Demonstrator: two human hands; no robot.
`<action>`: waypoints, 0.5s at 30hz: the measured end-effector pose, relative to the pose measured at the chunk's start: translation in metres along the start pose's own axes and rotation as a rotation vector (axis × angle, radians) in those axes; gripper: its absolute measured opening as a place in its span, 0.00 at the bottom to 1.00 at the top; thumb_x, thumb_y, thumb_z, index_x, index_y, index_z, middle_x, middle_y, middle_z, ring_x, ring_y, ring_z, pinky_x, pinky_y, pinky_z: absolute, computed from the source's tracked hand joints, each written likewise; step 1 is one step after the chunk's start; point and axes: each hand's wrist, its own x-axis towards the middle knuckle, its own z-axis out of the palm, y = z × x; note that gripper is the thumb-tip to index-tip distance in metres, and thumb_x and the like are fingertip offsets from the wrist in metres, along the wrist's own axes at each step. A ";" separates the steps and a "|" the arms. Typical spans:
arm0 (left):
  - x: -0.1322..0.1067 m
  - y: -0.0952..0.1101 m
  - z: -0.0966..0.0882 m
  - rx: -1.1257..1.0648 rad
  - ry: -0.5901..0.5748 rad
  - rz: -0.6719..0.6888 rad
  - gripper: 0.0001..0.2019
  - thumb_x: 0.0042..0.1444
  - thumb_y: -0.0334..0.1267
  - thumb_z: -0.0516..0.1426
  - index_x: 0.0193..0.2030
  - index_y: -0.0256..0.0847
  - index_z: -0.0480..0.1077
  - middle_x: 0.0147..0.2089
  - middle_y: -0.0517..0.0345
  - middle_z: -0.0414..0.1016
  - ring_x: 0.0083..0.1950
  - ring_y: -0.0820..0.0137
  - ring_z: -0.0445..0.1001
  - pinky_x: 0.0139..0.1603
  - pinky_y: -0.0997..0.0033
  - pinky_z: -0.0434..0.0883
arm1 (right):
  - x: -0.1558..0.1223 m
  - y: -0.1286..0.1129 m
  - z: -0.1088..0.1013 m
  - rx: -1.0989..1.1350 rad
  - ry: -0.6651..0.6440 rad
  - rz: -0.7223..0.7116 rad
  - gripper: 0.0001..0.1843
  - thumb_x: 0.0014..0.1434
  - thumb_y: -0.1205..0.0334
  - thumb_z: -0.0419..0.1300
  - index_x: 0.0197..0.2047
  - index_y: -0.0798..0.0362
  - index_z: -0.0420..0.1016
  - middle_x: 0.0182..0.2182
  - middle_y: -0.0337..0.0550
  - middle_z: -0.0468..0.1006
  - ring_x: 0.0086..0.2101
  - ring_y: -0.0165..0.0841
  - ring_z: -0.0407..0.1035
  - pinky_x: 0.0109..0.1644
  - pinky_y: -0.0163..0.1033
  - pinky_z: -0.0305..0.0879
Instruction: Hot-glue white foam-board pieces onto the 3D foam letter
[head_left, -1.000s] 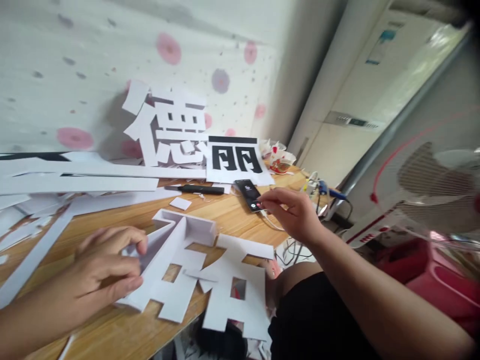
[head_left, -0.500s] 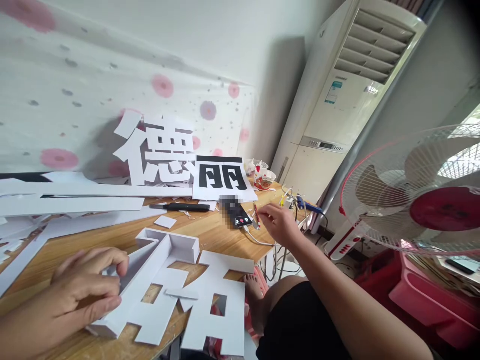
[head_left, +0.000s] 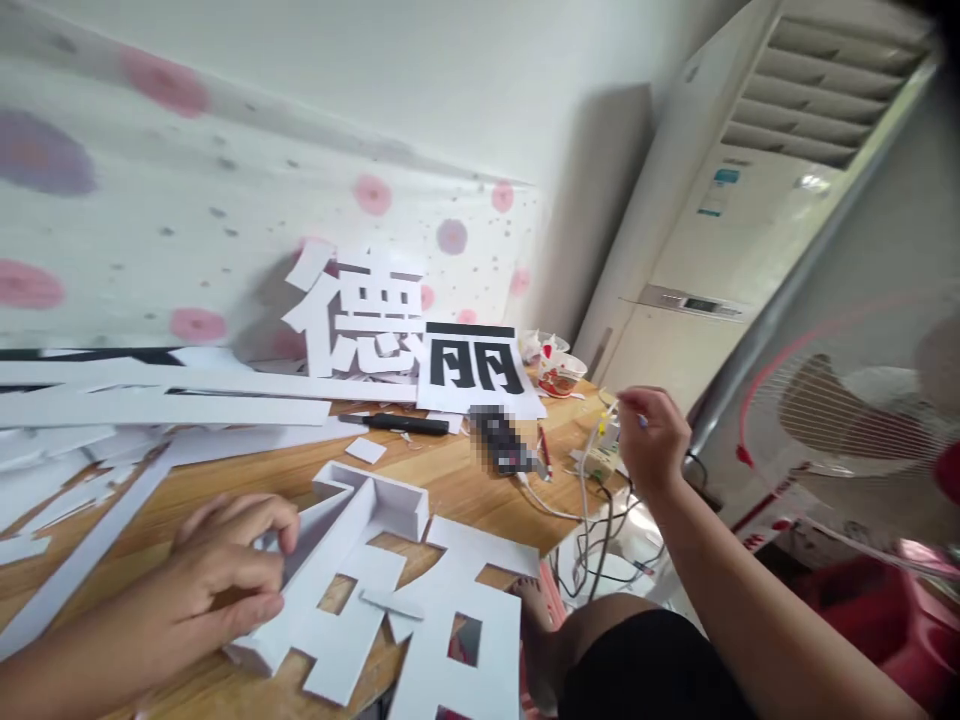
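Observation:
My left hand (head_left: 232, 565) is curled over the tall side wall of a white foam-board letter (head_left: 352, 625), thumb low near its outer edge. This letter lies face down with raised walls along its far and left sides; a loose white strip (head_left: 391, 604) rests across it. My right hand (head_left: 656, 440) is closed beside a power strip (head_left: 602, 455) and its white cable. A bit of blue shows at its fingers, but what they hold is mostly hidden. A slim red tool (head_left: 545, 450) lies beside the partly blurred phone (head_left: 501, 440).
A finished white character (head_left: 322, 325) leans on the wall behind a black-printed sheet (head_left: 474, 365). A black-handled cutter (head_left: 409, 423), white strips (head_left: 247, 410) and paper bowls (head_left: 561, 372) lie on the wooden table. Cables (head_left: 592, 560) hang off its right edge near a fan (head_left: 840, 420).
My right hand has left the red tool by the phone and moved right to the power strip. My left hand stays at the letter's wall. The view has swung left.

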 end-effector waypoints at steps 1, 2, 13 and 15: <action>0.001 0.005 -0.004 -0.006 -0.027 -0.015 0.18 0.58 0.46 0.51 0.20 0.42 0.63 0.38 0.61 0.68 0.45 0.64 0.61 0.53 0.66 0.54 | -0.004 -0.022 0.014 0.051 -0.124 -0.091 0.09 0.57 0.63 0.51 0.35 0.52 0.73 0.36 0.50 0.75 0.39 0.39 0.69 0.44 0.46 0.66; 0.002 0.009 -0.007 -0.018 -0.057 -0.028 0.18 0.59 0.46 0.51 0.20 0.42 0.63 0.38 0.61 0.68 0.45 0.64 0.61 0.53 0.66 0.54 | -0.008 -0.045 0.031 0.099 -0.265 -0.189 0.09 0.57 0.64 0.52 0.36 0.51 0.74 0.38 0.49 0.76 0.41 0.38 0.69 0.45 0.44 0.66; 0.004 0.014 -0.019 -0.001 -0.228 -0.093 0.17 0.59 0.45 0.51 0.22 0.41 0.65 0.42 0.59 0.66 0.49 0.64 0.62 0.57 0.59 0.54 | -0.037 -0.146 0.183 -0.010 -1.087 -0.391 0.26 0.61 0.59 0.54 0.62 0.51 0.63 0.48 0.58 0.75 0.47 0.47 0.69 0.48 0.52 0.64; 0.006 0.013 -0.020 0.012 -0.270 -0.076 0.16 0.59 0.46 0.52 0.23 0.41 0.67 0.44 0.58 0.66 0.50 0.63 0.62 0.58 0.58 0.55 | -0.035 -0.152 0.180 0.014 -1.118 -0.375 0.28 0.60 0.62 0.55 0.64 0.46 0.61 0.48 0.57 0.75 0.46 0.46 0.69 0.48 0.51 0.64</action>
